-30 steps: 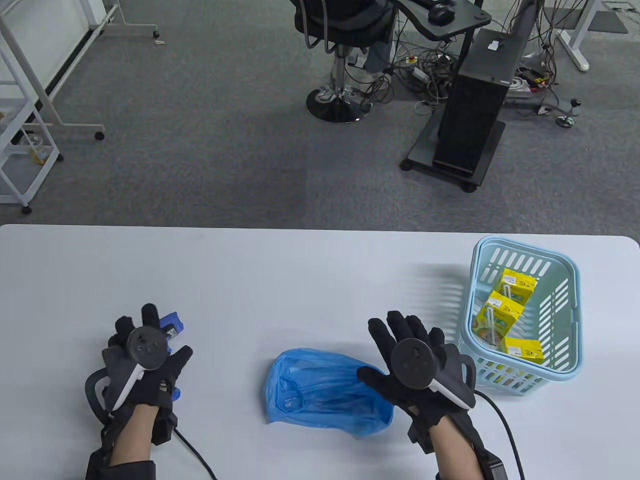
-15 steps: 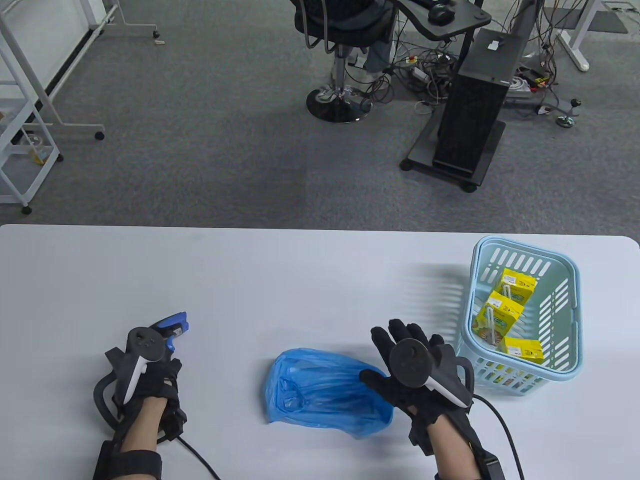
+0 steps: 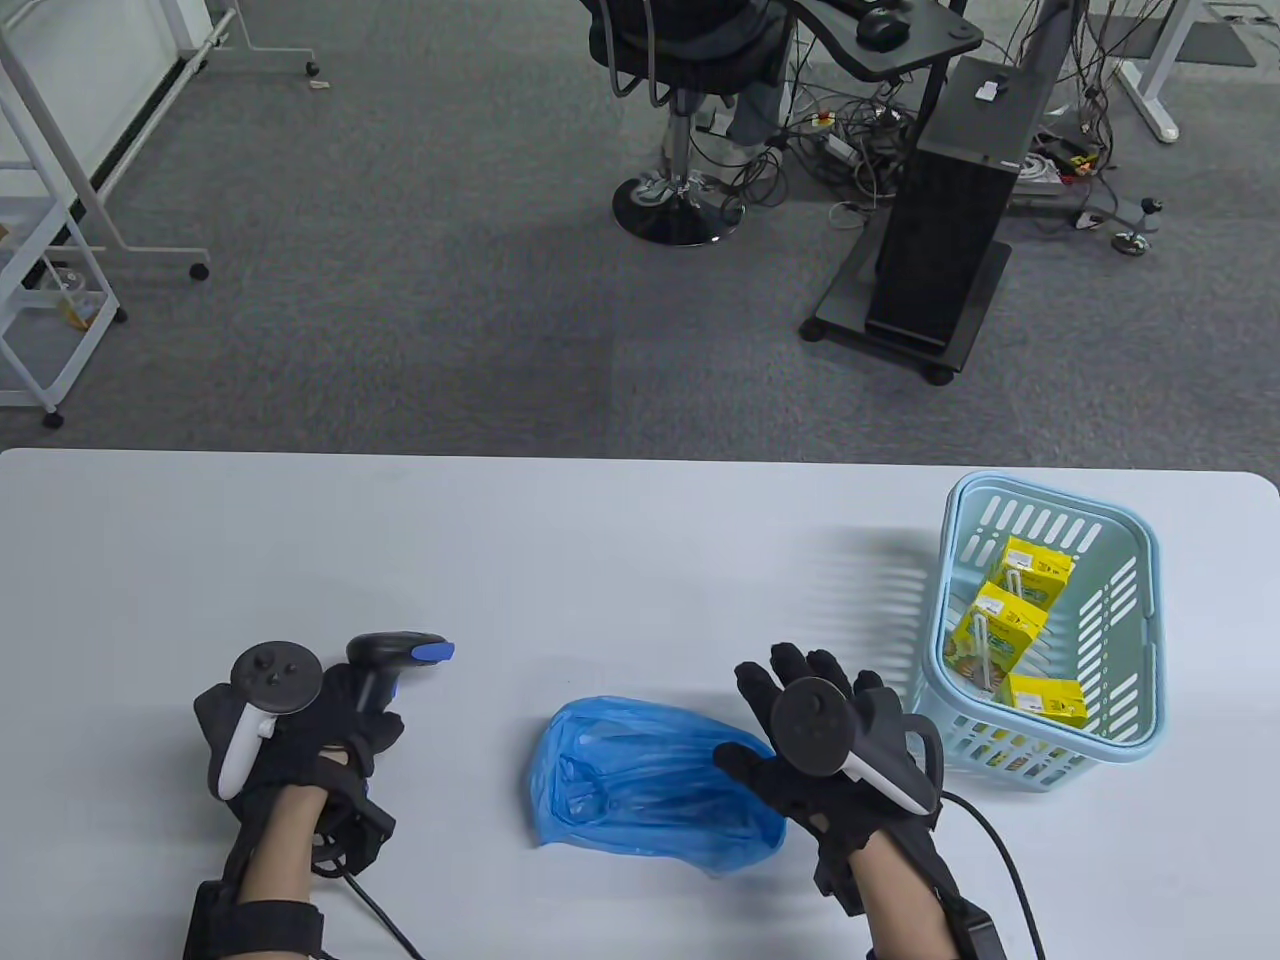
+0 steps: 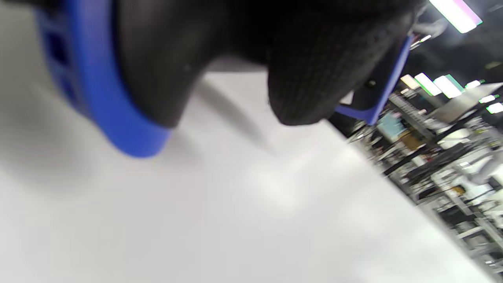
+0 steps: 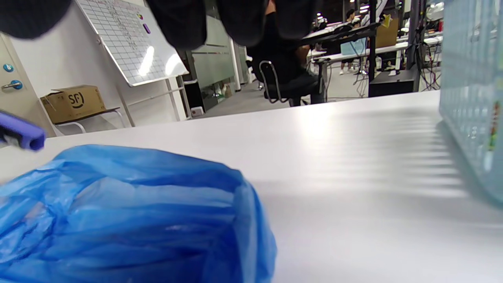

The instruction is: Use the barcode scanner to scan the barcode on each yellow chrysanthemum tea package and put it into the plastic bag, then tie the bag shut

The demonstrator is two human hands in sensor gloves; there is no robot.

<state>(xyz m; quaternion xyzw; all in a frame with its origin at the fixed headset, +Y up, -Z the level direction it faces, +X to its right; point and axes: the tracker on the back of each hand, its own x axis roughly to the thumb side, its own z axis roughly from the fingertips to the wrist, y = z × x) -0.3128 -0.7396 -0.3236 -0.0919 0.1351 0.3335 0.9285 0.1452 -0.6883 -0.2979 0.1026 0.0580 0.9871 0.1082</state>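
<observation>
My left hand (image 3: 340,715) grips the handle of a black and blue barcode scanner (image 3: 395,655), its head pointing right above the table. The scanner (image 4: 118,78) fills the top of the blurred left wrist view. A crumpled blue plastic bag (image 3: 650,785) lies at the front middle of the table; it also shows at the lower left in the right wrist view as the bag (image 5: 129,220). My right hand (image 3: 800,700) hovers open at the bag's right edge, fingers spread, holding nothing. Three yellow chrysanthemum tea packages (image 3: 995,635) lie in a light blue basket (image 3: 1140,610).
The basket stands at the table's right side, close to my right hand; its wall (image 5: 471,98) fills the right edge of the right wrist view. Cables trail from both wrists off the front edge. Beyond the table are an office chair (image 3: 680,120) and a computer tower (image 3: 950,210).
My left hand has closed round the scanner, lifted it and turned it, so its head now points right. My right hand has drifted slightly back toward me.
</observation>
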